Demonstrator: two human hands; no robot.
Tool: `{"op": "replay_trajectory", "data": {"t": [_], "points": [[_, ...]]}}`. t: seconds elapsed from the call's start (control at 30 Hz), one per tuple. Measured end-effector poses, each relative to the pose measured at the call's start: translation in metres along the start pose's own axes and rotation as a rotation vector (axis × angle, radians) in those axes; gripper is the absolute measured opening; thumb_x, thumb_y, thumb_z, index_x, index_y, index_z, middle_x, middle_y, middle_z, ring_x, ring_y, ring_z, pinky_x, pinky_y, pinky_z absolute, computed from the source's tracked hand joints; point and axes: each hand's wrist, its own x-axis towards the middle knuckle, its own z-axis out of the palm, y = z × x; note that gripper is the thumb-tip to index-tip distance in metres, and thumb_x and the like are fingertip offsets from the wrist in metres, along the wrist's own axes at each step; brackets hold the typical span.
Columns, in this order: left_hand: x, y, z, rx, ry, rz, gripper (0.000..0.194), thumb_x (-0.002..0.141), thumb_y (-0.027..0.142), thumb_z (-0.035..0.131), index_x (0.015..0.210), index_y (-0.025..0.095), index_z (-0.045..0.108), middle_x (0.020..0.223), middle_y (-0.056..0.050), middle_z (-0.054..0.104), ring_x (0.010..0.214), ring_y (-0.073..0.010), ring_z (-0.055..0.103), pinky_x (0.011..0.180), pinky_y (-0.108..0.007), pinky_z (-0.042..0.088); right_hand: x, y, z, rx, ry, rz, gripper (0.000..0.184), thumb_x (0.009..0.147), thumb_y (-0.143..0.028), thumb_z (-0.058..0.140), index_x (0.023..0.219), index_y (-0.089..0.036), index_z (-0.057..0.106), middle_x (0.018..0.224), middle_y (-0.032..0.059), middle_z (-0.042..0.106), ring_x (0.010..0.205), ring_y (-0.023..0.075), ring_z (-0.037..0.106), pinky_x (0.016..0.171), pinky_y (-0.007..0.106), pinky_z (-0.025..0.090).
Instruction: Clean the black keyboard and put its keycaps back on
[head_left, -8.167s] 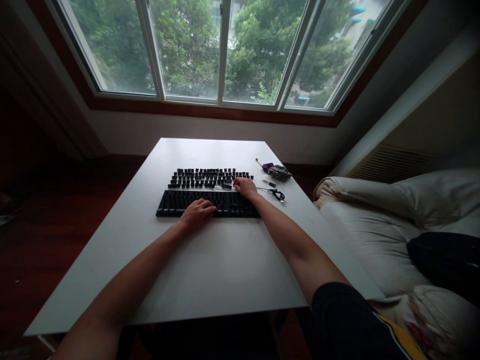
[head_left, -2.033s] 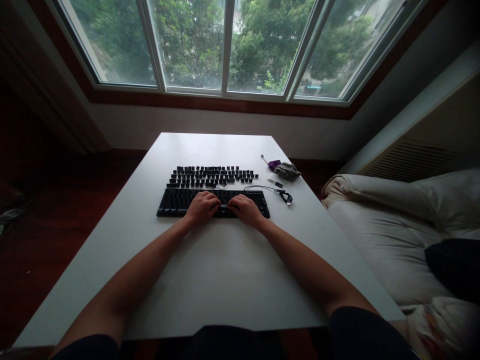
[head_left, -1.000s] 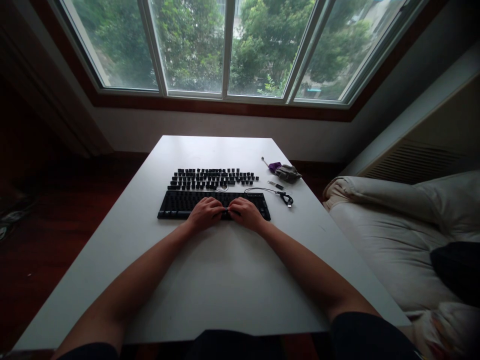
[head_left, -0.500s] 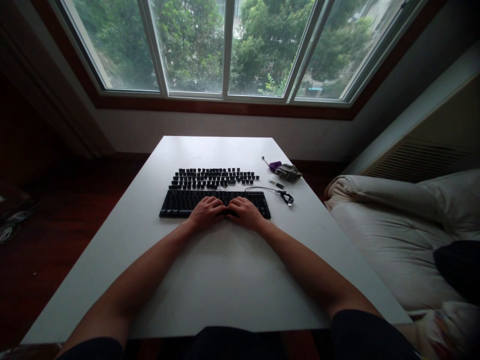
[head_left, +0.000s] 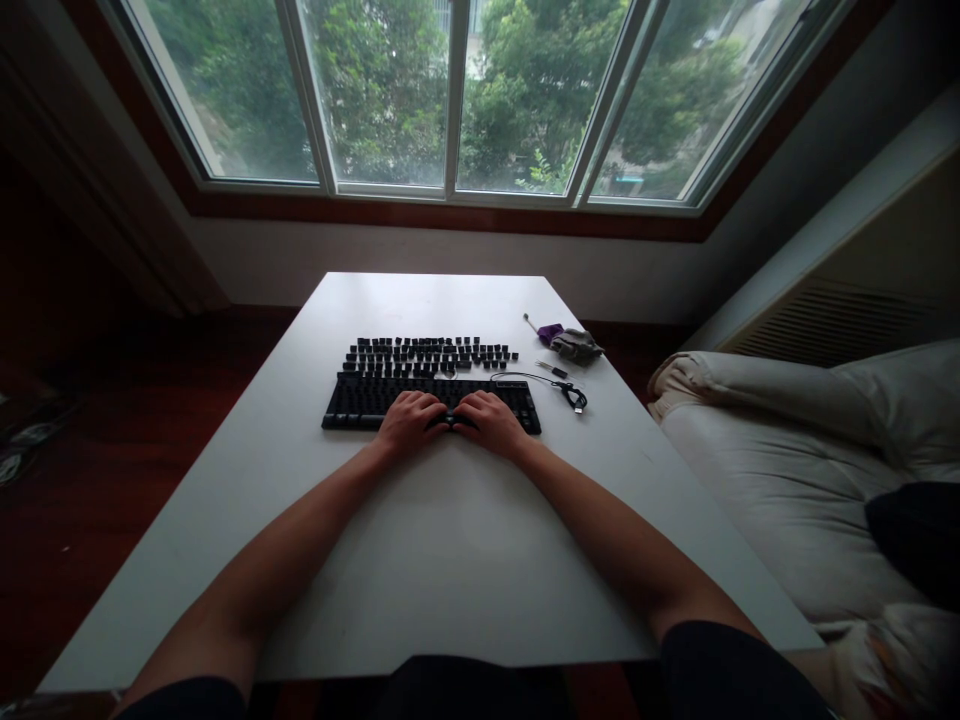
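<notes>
A black keyboard lies across the white table, its left end turned slightly away from me. My left hand rests over the middle of its near side, with fingers bent and close together. Beside it, my right hand grips the same stretch from the other side, fingertips almost meeting the left ones. Both thumbs are low at the near edge; what lies directly beneath the fingers is hidden. Behind the keyboard stand several rows of loose black keycaps. A thin wire loop shows partly between them and the keyboard.
A coiled black USB cable lies right of the keyboard. Near it are a small dark-handled tool, a grey cloth and a purple item. The white table ends before a window; a pale sofa stands at right.
The keyboard's left end has shifted slightly away from me, closer to the loose keycaps. Both hands stay on its middle with only slight finger movement.
</notes>
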Motion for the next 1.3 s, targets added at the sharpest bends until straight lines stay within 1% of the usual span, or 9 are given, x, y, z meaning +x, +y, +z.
{"op": "replay_trajectory", "data": {"t": [0.13, 0.33, 0.53, 0.67, 0.83, 0.97, 1.07, 1.17, 1.3], "points": [[-0.001, -0.001, 0.001, -0.018, 0.013, -0.017, 0.028, 0.095, 0.042, 0.06, 0.116, 0.026, 0.069, 0.112, -0.007, 0.069, 0.106, -0.0255, 0.061, 0.096, -0.045, 0.044, 0.002, 0.001, -0.003, 0.069, 0.018, 0.019, 0.019, 0.096, -0.038, 0.064, 0.105, -0.024, 0.071, 0.104, 0.0094, 0.069, 0.1, 0.0248, 0.059, 0.09, 0.039, 0.045], [0.0, -0.002, 0.001, -0.01, -0.033, 0.013, 0.027, 0.093, 0.037, 0.063, 0.117, 0.024, 0.068, 0.113, -0.008, 0.068, 0.104, -0.0257, 0.059, 0.09, -0.042, 0.047, 0.02, 0.014, -0.012, 0.206, 0.099, 0.16, 0.012, 0.096, -0.031, 0.062, 0.098, -0.022, 0.071, 0.095, 0.0059, 0.07, 0.091, 0.0211, 0.062, 0.083, 0.034, 0.048], [0.001, -0.001, 0.001, -0.007, -0.032, 0.022, 0.026, 0.096, 0.033, 0.059, 0.119, 0.025, 0.067, 0.111, -0.008, 0.068, 0.102, -0.0244, 0.059, 0.088, -0.041, 0.048, 0.062, 0.036, -0.002, 0.149, 0.092, 0.204, 0.01, 0.094, -0.026, 0.064, 0.093, -0.022, 0.072, 0.094, 0.0052, 0.072, 0.088, 0.0195, 0.064, 0.081, 0.031, 0.047], [-0.002, -0.009, -0.008, 0.009, 0.014, -0.01, 0.023, 0.098, 0.034, 0.055, 0.113, 0.025, 0.069, 0.109, -0.007, 0.069, 0.097, -0.0231, 0.061, 0.086, -0.04, 0.047, 0.095, 0.042, 0.012, 0.053, 0.033, 0.271, 0.011, 0.093, -0.028, 0.064, 0.092, -0.022, 0.074, 0.094, 0.0053, 0.074, 0.087, 0.0188, 0.065, 0.078, 0.028, 0.045], [-0.003, -0.039, -0.031, 0.067, 0.108, -0.13, 0.022, 0.098, 0.031, 0.051, 0.102, 0.024, 0.072, 0.107, -0.007, 0.07, 0.097, -0.0237, 0.062, 0.089, -0.041, 0.047, 0.122, 0.039, 0.029, -0.067, -0.102, 0.42, 0.015, 0.093, -0.033, 0.065, 0.096, -0.024, 0.076, 0.098, 0.0053, 0.076, 0.09, 0.0207, 0.067, 0.076, 0.028, 0.045], [-0.005, -0.074, -0.052, 0.08, 0.196, -0.284, 0.024, 0.098, 0.032, 0.05, 0.1, 0.024, 0.073, 0.106, -0.007, 0.071, 0.101, -0.0243, 0.062, 0.093, -0.039, 0.048, 0.134, 0.038, 0.038, -0.1, -0.175, 0.509, 0.018, 0.092, -0.039, 0.065, 0.099, -0.026, 0.077, 0.102, 0.0043, 0.076, 0.096, 0.0215, 0.067, 0.078, 0.027, 0.045], [-0.014, -0.103, -0.064, 0.084, 0.252, -0.382, 0.024, 0.097, 0.034, 0.051, 0.097, 0.024, 0.073, 0.104, -0.007, 0.071, 0.1, -0.0246, 0.063, 0.092, -0.038, 0.048, 0.139, 0.038, 0.042, -0.102, -0.203, 0.544, 0.019, 0.091, -0.04, 0.066, 0.099, -0.027, 0.077, 0.103, 0.0045, 0.076, 0.098, 0.0217, 0.067, 0.079, 0.027, 0.046], [-0.029, -0.134, -0.069, 0.088, 0.33, -0.502, 0.023, 0.094, 0.032, 0.053, 0.094, 0.022, 0.073, 0.103, -0.007, 0.072, 0.097, -0.0248, 0.064, 0.088, -0.037, 0.049, 0.142, 0.038, 0.044, -0.081, -0.213, 0.551, 0.018, 0.089, -0.04, 0.069, 0.096, -0.026, 0.077, 0.101, 0.0049, 0.076, 0.096, 0.0217, 0.067, 0.077, 0.027, 0.046], [-0.053, -0.168, -0.065, 0.011, 0.425, -0.69, 0.024, 0.092, 0.031, 0.053, 0.093, 0.02, 0.075, 0.101, -0.007, 0.073, 0.088, -0.0225, 0.066, 0.081, -0.034, 0.05, 0.145, 0.038, 0.045, -0.061, -0.208, 0.541, 0.015, 0.088, -0.038, 0.07, 0.092, -0.025, 0.077, 0.097, 0.0045, 0.076, 0.092, 0.0209, 0.067, 0.073, 0.026, 0.044]]}}
